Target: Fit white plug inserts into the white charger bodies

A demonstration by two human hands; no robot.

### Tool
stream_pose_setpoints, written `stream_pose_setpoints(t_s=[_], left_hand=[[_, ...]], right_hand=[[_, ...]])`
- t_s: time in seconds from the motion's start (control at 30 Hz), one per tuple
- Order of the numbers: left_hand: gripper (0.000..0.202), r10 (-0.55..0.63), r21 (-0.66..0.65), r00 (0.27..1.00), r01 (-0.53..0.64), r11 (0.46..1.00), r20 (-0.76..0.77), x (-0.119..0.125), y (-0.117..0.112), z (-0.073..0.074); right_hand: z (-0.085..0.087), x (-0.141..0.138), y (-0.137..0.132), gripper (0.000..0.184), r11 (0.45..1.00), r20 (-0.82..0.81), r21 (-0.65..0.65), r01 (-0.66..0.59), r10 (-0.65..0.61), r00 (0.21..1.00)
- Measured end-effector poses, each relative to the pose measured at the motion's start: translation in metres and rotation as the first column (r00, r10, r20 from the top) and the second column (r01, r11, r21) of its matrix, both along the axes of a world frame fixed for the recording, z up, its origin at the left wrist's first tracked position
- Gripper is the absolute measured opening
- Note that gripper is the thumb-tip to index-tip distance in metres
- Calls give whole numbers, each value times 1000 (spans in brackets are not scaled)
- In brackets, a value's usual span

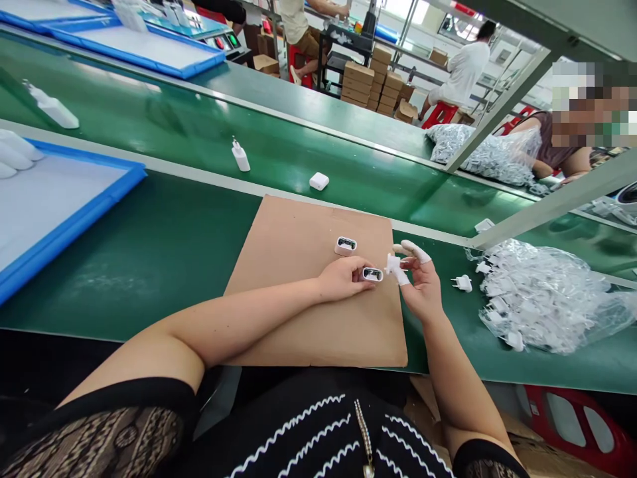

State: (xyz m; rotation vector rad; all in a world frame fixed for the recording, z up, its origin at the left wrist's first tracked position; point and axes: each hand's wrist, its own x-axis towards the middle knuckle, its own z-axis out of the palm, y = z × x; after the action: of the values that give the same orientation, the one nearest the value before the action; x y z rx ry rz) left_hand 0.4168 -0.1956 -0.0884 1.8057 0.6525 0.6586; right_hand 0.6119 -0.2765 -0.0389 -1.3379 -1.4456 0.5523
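My left hand [343, 277] is closed around a small white charger shell [372, 274], its open end facing right. My right hand [421, 282], with white finger cots on the fingertips, pinches a small white plug piece [393, 265] right beside that open end. Both hands hover over a brown cardboard sheet [298, 292] on the green bench. A second white charger shell [345, 246] lies on the cardboard just behind my left hand.
A clear bag of white plug pieces [542, 299] lies at the right, with a loose plug piece [463, 283] beside it. Finished white chargers [240, 157] [319, 180] ride the green conveyor behind. A blue-rimmed tray [60, 199] sits at left. Other people work beyond the conveyor.
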Motion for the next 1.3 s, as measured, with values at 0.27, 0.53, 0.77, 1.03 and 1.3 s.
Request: stream_pose_setpoints(t_s=[0.27,0.53,0.77,1.03,1.3], left_hand=[[28,-18,-1,1000,18,1000,12,-1,2,5],[23,-41,-4,999,41,999,25,-1,4,6],[24,-45,-11,998,45,999,45,-1,5,4],[24,-10,35,1000,9,999,22,2,4,0],[20,46,41,998,-45,998,-39,8,0,3]], right_hand=[[2,0,3,31,975,546,60,-212,146,825],[-3,-9,8,24,975,576,156,-155,38,817],[0,-11,9,24,975,670,117,-191,65,740],[-2,-12,12,28,997,735,50,-64,7,678],[-31,-13,7,37,975,631,213,61,-185,754]])
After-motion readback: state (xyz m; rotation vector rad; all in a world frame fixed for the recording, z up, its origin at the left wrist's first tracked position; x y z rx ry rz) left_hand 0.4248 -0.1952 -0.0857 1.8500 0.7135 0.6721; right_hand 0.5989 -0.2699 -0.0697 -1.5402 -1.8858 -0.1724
